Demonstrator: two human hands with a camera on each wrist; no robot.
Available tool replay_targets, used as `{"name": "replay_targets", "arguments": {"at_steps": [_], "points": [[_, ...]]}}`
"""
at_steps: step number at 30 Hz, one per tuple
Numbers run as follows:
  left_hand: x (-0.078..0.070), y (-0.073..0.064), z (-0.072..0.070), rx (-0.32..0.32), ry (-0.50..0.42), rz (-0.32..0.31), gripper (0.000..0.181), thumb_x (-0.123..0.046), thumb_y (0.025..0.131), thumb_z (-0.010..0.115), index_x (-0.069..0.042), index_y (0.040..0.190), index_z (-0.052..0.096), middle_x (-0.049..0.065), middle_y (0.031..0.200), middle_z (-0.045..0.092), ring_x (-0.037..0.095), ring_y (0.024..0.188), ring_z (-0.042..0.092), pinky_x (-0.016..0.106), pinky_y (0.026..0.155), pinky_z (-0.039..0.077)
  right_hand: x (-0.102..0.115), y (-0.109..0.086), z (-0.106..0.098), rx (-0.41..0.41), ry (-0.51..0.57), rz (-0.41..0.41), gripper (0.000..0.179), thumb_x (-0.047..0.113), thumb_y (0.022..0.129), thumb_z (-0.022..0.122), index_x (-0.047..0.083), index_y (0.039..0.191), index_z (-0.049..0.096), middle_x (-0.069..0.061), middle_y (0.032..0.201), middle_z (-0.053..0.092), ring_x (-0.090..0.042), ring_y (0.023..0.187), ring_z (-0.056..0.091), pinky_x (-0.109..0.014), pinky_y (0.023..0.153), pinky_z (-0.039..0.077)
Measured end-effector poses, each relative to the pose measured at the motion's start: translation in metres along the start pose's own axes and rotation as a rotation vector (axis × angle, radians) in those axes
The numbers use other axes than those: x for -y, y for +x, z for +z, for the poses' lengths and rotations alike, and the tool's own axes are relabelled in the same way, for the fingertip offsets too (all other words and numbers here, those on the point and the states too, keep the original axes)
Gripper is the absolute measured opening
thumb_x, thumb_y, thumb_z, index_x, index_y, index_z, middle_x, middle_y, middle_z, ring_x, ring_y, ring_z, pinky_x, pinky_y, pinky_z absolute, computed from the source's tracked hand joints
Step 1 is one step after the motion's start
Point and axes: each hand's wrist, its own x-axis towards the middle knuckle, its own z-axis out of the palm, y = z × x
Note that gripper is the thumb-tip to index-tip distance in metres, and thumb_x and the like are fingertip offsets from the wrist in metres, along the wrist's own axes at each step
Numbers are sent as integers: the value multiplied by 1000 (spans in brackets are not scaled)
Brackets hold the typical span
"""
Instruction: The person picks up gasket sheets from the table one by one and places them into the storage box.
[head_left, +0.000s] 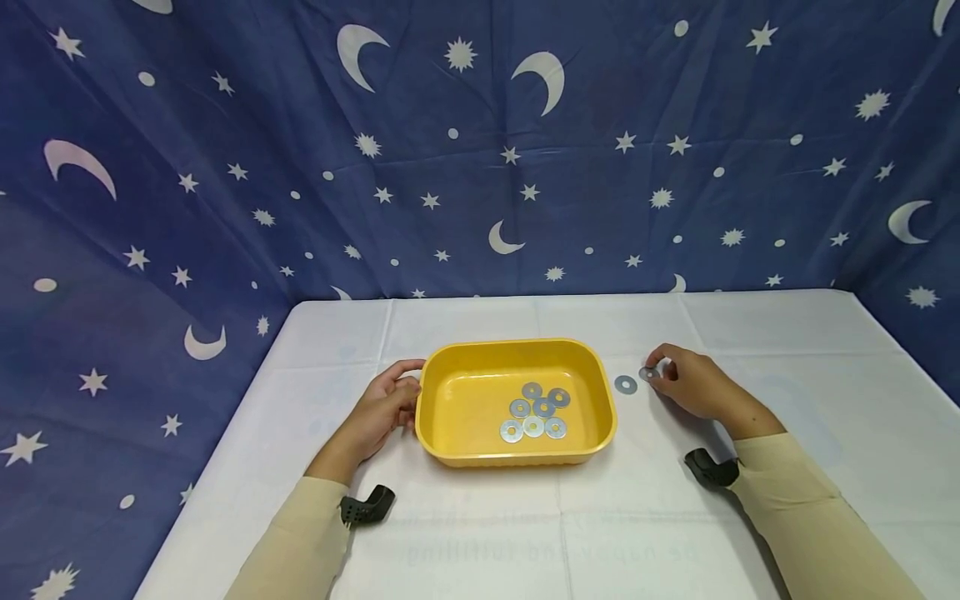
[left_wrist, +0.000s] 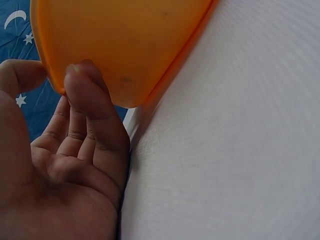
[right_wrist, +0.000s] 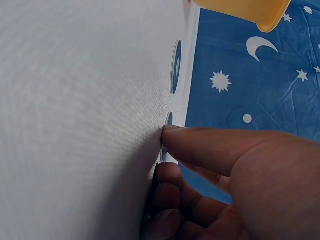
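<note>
A shallow yellow plastic tray (head_left: 480,367) sits on the table with several flat metal washers (head_left: 543,407) grouped toward its right half. My left hand (head_left: 381,412) holds the tray's left end, fingertips at the rim and wall; the left wrist view shows the thumb and fingers around that orange-looking end (left_wrist: 135,55). To the right of the tray, my right hand (head_left: 693,383) pinches one washer (head_left: 647,374) low at the tabletop. Thumb and finger cover part of it in the right wrist view. Another washer (head_left: 626,384) lies flat between that hand and the tray.
A white cloth (head_left: 480,533) with faint lettering covers the table. Behind it and along the sides hangs a blue curtain (head_left: 465,192) with moons and stars. Each wrist wears a black device, seen at the left (head_left: 367,505) and right (head_left: 711,468) sleeve cuffs.
</note>
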Motion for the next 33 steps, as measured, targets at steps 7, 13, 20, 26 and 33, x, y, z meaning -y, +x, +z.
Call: {"name": "replay_targets", "arguments": {"at_steps": [7, 13, 20, 26, 33], "points": [[0, 0, 0, -1, 1, 2, 50, -10, 97, 51, -6, 146, 40, 1, 91, 61, 11, 61, 56, 20, 54, 51, 1, 1, 1, -4, -1, 2, 27, 16, 94, 65, 6, 118, 58, -10, 83, 51, -22, 75, 49, -29, 65, 43], [1, 0, 0, -1, 5, 0, 50, -10, 97, 51, -6, 146, 40, 1, 90, 60, 11, 61, 56, 20, 54, 50, 1, 2, 0, -2, -1, -2, 27, 16, 94, 65, 4, 117, 58, -10, 82, 52, -21, 74, 49, -29, 65, 43], [0, 1, 0, 0, 10, 7, 49, -10, 98, 50, -6, 145, 40, -1, 90, 61, 10, 62, 56, 20, 54, 50, 1, 1, -1, 0, -11, -15, 26, 17, 94, 64, 2, 115, 57, -9, 82, 52, -21, 74, 49, -30, 65, 43], [1, 1, 0, -1, 15, 9, 48, -10, 98, 50, -6, 145, 41, -1, 90, 61, 10, 62, 56, 21, 54, 50, 2, 1, 0, 2, -12, -3, 27, 18, 94, 64, 2, 115, 57, -9, 83, 52, -21, 75, 50, -29, 65, 43], [1, 1, -1, 3, 11, 14, 48, -9, 98, 50, -5, 145, 40, 0, 90, 61, 10, 62, 56, 20, 54, 50, 3, 1, 0, 8, -14, 3, 27, 18, 95, 64, 2, 115, 56, -10, 83, 52, -21, 75, 50, -30, 66, 43]]}}
